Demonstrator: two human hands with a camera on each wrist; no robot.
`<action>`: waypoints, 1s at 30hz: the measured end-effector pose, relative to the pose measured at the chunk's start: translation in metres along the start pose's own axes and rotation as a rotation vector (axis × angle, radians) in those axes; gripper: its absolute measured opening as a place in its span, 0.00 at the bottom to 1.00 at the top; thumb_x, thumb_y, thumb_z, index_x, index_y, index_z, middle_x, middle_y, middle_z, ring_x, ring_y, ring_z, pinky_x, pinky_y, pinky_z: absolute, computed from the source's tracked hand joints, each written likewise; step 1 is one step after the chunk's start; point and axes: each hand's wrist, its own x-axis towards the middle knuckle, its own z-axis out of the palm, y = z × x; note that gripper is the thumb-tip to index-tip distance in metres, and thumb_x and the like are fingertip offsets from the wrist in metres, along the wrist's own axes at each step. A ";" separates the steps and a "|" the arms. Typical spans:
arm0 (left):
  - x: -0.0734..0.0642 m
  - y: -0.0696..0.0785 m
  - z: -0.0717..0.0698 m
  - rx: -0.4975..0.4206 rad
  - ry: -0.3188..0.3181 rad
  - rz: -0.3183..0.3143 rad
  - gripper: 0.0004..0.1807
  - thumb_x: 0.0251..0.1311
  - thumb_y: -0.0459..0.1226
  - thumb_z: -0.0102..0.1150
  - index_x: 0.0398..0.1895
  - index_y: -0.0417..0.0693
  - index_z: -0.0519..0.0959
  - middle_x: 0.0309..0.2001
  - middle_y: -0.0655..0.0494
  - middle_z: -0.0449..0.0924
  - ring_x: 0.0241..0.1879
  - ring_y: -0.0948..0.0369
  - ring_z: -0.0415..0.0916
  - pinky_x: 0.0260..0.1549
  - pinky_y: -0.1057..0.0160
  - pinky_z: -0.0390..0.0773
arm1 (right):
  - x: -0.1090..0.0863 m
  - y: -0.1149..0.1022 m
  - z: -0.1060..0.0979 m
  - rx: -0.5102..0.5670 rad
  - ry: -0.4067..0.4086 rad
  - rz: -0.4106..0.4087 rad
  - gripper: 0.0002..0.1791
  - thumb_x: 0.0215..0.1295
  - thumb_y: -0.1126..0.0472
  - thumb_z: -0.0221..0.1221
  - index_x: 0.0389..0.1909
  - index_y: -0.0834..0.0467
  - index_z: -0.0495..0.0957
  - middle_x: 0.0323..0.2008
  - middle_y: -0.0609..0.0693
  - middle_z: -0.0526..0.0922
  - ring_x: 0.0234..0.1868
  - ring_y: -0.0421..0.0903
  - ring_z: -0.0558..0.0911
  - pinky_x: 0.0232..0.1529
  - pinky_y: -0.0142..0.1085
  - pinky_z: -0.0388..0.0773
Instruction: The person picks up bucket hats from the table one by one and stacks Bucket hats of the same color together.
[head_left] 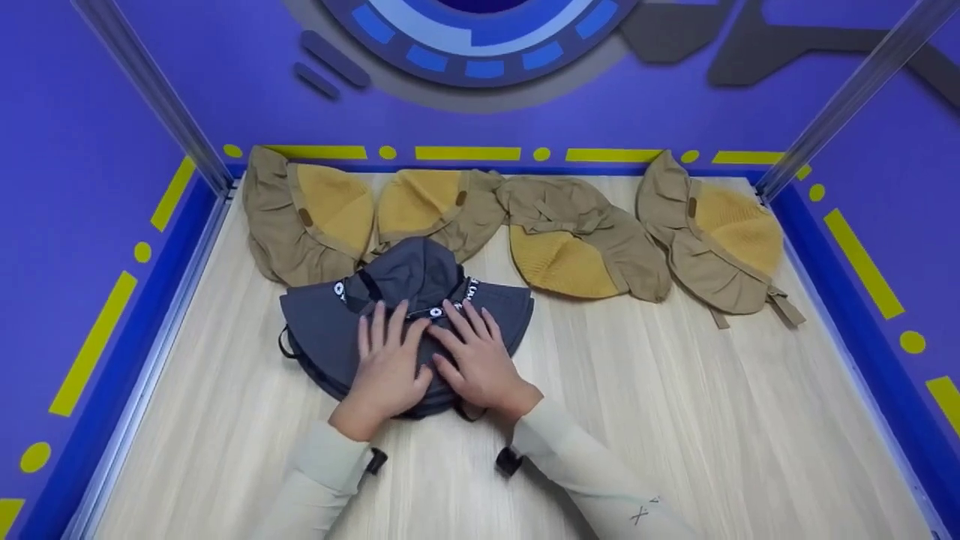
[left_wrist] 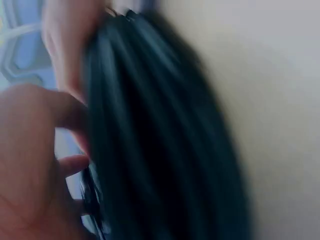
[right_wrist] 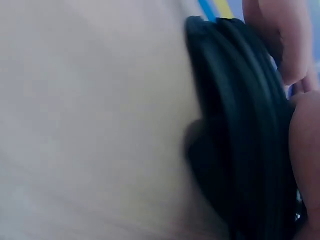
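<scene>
A dark grey sun hat (head_left: 322, 322) with a wide brim lies at the middle left in the head view, its crown pointing away from me. Black-and-white printed trim runs along the base of the crown. Several dark brim layers (right_wrist: 250, 125) show one above another in the right wrist view, so it looks like a stack. Both my left hand (head_left: 386, 371) and my right hand (head_left: 480, 360) rest on the brim with fingers spread and fairly straight, thumbs near each other. In the left wrist view the layered edge (left_wrist: 150, 125) is blurred. A thin dark loop sticks out at the brim's left.
Along the back wall lie several tan hats with yellow crowns: one at far left (head_left: 337, 199), one beside it (head_left: 412, 199), one in the middle (head_left: 562, 262) and one at right (head_left: 739, 229). The dark crown touches or overlaps the left ones. Blue-purple walls enclose the wooden table (head_left: 675, 420).
</scene>
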 end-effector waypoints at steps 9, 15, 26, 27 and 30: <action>0.020 0.024 0.021 0.133 -0.001 0.072 0.37 0.73 0.56 0.47 0.82 0.56 0.57 0.83 0.50 0.49 0.82 0.40 0.42 0.75 0.30 0.42 | 0.003 0.055 -0.040 0.428 0.188 0.048 0.20 0.58 0.75 0.58 0.51 0.59 0.84 0.69 0.58 0.76 0.75 0.59 0.68 0.77 0.52 0.61; 0.018 0.024 0.030 0.166 -0.030 0.072 0.37 0.74 0.61 0.42 0.82 0.61 0.56 0.84 0.51 0.46 0.82 0.41 0.40 0.76 0.31 0.40 | -0.002 0.134 -0.074 0.091 0.189 -0.003 0.31 0.45 0.70 0.69 0.56 0.56 0.82 0.74 0.64 0.66 0.77 0.68 0.59 0.75 0.66 0.55; 0.018 0.015 0.034 0.150 -0.050 0.088 0.37 0.75 0.61 0.40 0.82 0.63 0.54 0.84 0.53 0.44 0.83 0.43 0.41 0.77 0.32 0.39 | -0.005 0.202 -0.091 -0.039 -0.148 0.541 0.52 0.60 0.56 0.60 0.82 0.55 0.44 0.83 0.65 0.36 0.79 0.76 0.40 0.75 0.72 0.43; 0.018 0.015 0.034 0.151 -0.054 0.084 0.37 0.75 0.61 0.39 0.83 0.63 0.53 0.84 0.53 0.44 0.83 0.44 0.41 0.77 0.33 0.39 | -0.004 0.203 -0.090 -0.039 -0.157 0.551 0.50 0.63 0.56 0.58 0.83 0.56 0.43 0.83 0.64 0.35 0.79 0.76 0.41 0.75 0.71 0.45; 0.018 0.014 0.034 0.142 -0.049 0.085 0.37 0.75 0.61 0.40 0.82 0.63 0.54 0.84 0.53 0.44 0.83 0.43 0.41 0.77 0.32 0.39 | -0.002 0.204 -0.087 -0.061 -0.159 0.558 0.44 0.69 0.57 0.52 0.83 0.57 0.44 0.83 0.63 0.37 0.80 0.74 0.43 0.76 0.69 0.45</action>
